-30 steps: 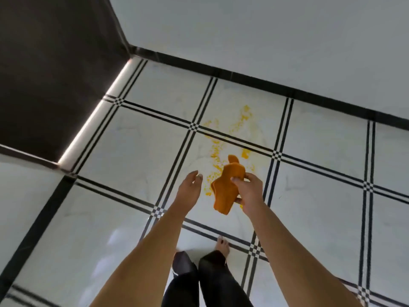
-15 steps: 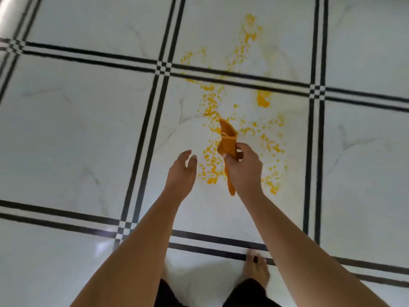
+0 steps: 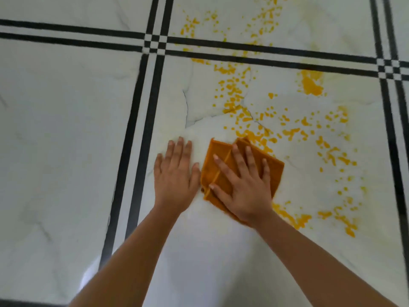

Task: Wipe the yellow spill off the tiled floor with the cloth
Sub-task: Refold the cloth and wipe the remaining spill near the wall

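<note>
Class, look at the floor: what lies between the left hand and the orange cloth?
Almost nothing: in the head view the left hand lies flat beside the orange cloth, its thumb at the cloth's edge; whether they touch is unclear.

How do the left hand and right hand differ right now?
The right hand lies flat on the orange cloth, pressing it to the floor; the left hand rests on bare white tile beside the cloth. The right hand's fingers are spread; the left hand's are closer together. The right hand sits at the edge of the yellow spill; the left is on clean floor. Both are palm-down and open.
</note>
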A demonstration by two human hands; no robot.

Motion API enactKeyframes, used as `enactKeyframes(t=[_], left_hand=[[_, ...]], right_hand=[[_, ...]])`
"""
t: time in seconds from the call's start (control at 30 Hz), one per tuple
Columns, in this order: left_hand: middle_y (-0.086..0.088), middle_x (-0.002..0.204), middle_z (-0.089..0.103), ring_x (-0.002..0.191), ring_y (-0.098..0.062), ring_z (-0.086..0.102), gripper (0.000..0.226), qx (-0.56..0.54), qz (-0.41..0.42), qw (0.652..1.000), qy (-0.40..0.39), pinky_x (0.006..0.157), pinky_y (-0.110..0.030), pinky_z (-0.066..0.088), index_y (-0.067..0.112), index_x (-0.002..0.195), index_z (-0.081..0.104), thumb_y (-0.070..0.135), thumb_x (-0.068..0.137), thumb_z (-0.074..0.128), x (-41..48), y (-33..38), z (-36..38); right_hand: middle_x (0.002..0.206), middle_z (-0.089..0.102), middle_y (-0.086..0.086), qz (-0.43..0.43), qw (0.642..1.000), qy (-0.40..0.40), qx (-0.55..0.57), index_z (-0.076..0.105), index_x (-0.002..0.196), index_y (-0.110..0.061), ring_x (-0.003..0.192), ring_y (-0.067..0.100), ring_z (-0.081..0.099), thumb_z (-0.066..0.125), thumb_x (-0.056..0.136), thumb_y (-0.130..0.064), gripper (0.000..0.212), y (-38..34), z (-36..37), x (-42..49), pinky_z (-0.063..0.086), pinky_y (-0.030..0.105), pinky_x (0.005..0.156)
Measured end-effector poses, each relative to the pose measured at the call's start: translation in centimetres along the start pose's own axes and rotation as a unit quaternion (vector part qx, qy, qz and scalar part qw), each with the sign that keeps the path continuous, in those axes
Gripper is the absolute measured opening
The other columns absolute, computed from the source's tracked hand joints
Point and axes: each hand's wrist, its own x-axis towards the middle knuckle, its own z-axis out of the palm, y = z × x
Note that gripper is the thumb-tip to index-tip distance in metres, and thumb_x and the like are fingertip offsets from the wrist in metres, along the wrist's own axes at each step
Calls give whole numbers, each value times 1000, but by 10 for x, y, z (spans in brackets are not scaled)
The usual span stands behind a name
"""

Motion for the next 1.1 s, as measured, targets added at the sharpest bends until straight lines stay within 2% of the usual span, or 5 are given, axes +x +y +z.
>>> enactKeyframes(t=[0.17,0.4,0.6,0.8,1.1], left_hand=[[-3,155,18,144,-22,10,61,54,25,998,3,113,-43,6,20,148,20,45,92,17,19,1,10],[-2,156,17,143,-20,4,61,69,24,997,-20,113,-46,2,20,148,12,45,92,16,17,8,9],[-4,154,23,143,-23,13,60,72,30,997,-7,112,-48,8,18,147,20,43,93,21,15,7,13],[-6,154,24,143,-25,15,60,66,55,996,-4,112,-46,6,17,147,22,43,93,21,12,2,11],[-7,152,30,141,-27,22,60,84,161,983,-25,111,-45,8,14,145,30,42,92,28,10,27,19]], right_hand=[[159,-2,-2,145,989,-21,23,8,143,-50,145,25,-8,20,74,-79,75,53,-26,104,0,58,111],[154,24,2,-47,999,-14,-5,31,139,-48,144,26,14,42,75,-71,68,17,-6,-42,13,58,109],[159,1,-2,200,979,1,35,14,142,-52,145,25,-7,29,82,-70,64,55,-20,93,-2,60,110],[155,21,0,17,1000,7,0,29,138,-49,144,23,15,40,76,-70,67,9,-3,-43,14,59,109],[156,16,-2,155,987,49,5,26,141,-47,144,21,11,35,79,-69,66,28,-4,-48,12,56,111]])
